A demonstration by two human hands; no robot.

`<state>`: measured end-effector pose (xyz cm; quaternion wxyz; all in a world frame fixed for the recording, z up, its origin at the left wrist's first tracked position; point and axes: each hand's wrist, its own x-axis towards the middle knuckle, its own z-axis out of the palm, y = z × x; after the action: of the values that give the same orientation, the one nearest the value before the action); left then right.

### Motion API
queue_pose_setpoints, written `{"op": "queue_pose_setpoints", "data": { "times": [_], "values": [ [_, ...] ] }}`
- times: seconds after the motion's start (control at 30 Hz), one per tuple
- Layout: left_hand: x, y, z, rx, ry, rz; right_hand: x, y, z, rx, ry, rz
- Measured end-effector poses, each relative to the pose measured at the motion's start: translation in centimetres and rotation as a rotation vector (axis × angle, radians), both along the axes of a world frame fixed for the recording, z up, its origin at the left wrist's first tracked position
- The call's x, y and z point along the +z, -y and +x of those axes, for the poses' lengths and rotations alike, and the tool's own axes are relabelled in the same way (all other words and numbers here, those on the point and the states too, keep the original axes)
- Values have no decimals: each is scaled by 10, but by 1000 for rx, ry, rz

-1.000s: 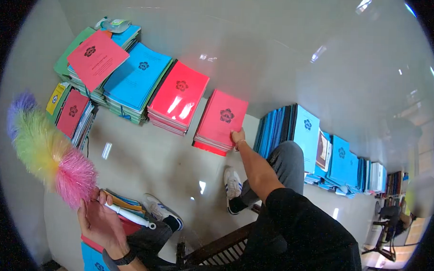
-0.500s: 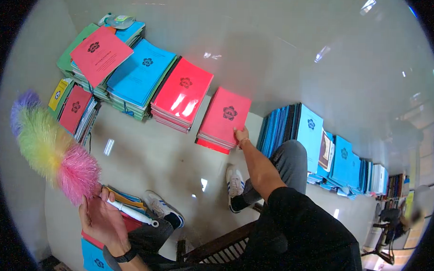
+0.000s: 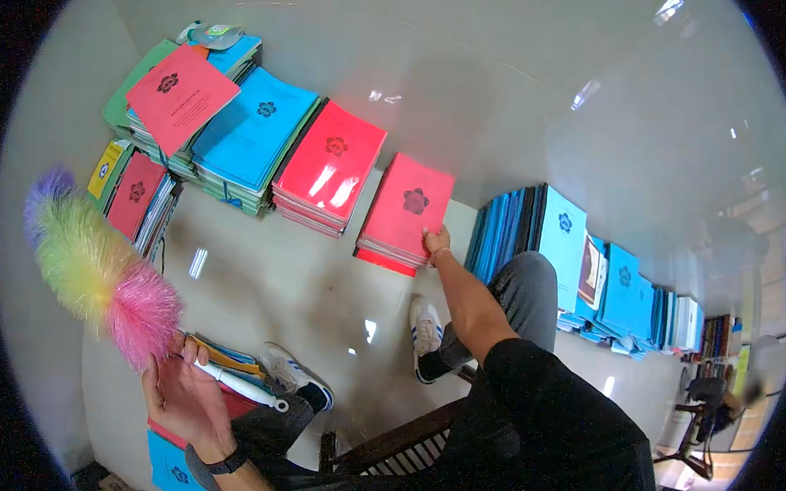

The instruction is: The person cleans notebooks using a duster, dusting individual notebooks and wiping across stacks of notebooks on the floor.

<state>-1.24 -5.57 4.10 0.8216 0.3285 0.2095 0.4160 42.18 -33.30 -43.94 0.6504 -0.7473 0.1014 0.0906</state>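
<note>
My left hand [image 3: 189,394], palm up at the lower left, has its fingers curled on the white handle of a feather duster [image 3: 106,274]. The duster's purple, yellow-green and pink plume points up and left. My right hand [image 3: 438,243] touches the lower right edge of a stack of pink booklets [image 3: 410,203] on the floor, fingertips on the top cover, the rest of the grip hidden. Left of that stack is a taller pile of glossy red booklets [image 3: 335,161]; on its right stands a row of blue booklets [image 3: 562,243].
Further left are a blue pile [image 3: 258,133] and a pile topped by a pink booklet [image 3: 183,95] and a clear bottle [image 3: 217,37]. Beside my legs stands a dark slatted wooden seat [image 3: 412,445]. A wheeled chair [image 3: 698,429] is at the far right.
The pink stack's top edge looks shifted slightly up and left. Both hands have hardly moved, and the duster remains in my left hand.
</note>
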Motion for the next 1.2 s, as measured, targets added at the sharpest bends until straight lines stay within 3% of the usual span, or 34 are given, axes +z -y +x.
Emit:
{"op": "queue_pose_setpoints", "data": {
  "times": [0.07,0.2,0.27,0.47,0.6,0.77,0.9,0.97,1.0,1.07,1.2],
  "values": [
    [1,2,2,45,-26,-15,-19,1,6,-16,153,-64],
    [0,0,-2,-20,10,0,62,-15,-20,-7,132,-356],
    [1,0,-1,-15,9,-18,90,-26,-33,-169,142,-599],
    [0,1,-1,-35,11,-3,106,-13,-27,-47,64,-778],
    [2,4,1,-35,5,-25,92,-9,-25,-104,119,-973],
    [2,5,2,-22,-1,-30,93,-5,-23,-38,-61,-512],
    [-2,3,0,-48,10,-26,42,0,-11,-76,-13,-394],
    [-1,3,0,-56,-4,-28,27,0,-4,-57,2,-207],
    [-2,4,1,-56,-6,-28,20,1,1,-57,0,-207],
    [-1,5,3,-77,6,-28,9,2,10,193,128,-140],
    [-5,6,3,-76,1,-45,14,-1,13,202,44,-100]
  ]
}}
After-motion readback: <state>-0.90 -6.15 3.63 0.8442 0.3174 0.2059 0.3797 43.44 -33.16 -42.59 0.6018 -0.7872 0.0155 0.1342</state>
